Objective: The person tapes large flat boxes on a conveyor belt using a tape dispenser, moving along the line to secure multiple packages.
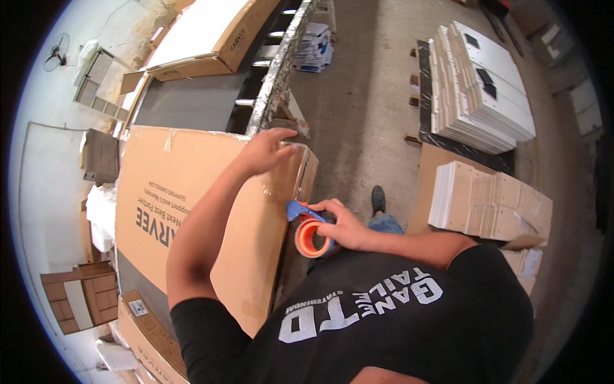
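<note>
A large flat cardboard box with dark print lies on the conveyor in front of me. My left hand is at the box's far right corner, its fingers stretched out and apart, holding nothing. Shiny clear tape shows on the box near that corner and runs over its edge. My right hand is closed around a tape dispenser with a blue cutter and an orange-cored roll. The dispenser is beside the box's right side; whether it touches the cardboard I cannot tell.
Another cardboard box with a white top stands farther along the conveyor, whose metal rail is worn. Stacked white panels lie on a pallet at the right, with strapped boards nearer. A black shoe shows on the floor.
</note>
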Demonstrator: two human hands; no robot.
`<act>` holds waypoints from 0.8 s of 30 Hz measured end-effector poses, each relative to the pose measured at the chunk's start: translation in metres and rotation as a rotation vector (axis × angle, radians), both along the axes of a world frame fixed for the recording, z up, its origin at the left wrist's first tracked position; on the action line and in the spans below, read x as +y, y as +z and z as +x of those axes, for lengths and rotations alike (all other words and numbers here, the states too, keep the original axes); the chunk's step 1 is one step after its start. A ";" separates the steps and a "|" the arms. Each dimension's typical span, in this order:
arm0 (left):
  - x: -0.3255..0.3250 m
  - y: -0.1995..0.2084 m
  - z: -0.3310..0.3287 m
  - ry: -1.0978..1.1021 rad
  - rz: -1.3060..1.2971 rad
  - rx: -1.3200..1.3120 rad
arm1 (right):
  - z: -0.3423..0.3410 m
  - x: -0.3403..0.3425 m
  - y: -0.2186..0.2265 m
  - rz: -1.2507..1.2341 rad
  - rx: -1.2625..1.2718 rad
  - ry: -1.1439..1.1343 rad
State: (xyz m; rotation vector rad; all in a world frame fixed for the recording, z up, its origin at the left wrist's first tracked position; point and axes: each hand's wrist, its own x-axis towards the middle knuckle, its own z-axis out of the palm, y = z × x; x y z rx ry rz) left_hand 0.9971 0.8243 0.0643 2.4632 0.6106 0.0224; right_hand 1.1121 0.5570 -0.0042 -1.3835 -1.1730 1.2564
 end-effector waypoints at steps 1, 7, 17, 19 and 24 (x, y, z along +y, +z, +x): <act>0.000 -0.001 0.009 -0.079 0.037 0.079 | -0.015 -0.007 0.004 -0.010 0.015 -0.086; -0.040 -0.008 0.015 -0.512 0.668 0.068 | -0.065 -0.034 0.003 0.036 0.019 -0.330; -0.132 -0.006 -0.083 -0.712 0.711 0.388 | -0.199 -0.138 0.005 0.065 0.000 -0.280; -0.143 -0.013 -0.112 -0.696 0.725 0.349 | -0.229 -0.161 -0.001 0.092 -0.022 -0.282; -0.187 0.005 -0.157 -0.733 0.698 0.432 | -0.281 -0.201 -0.004 0.088 -0.027 -0.305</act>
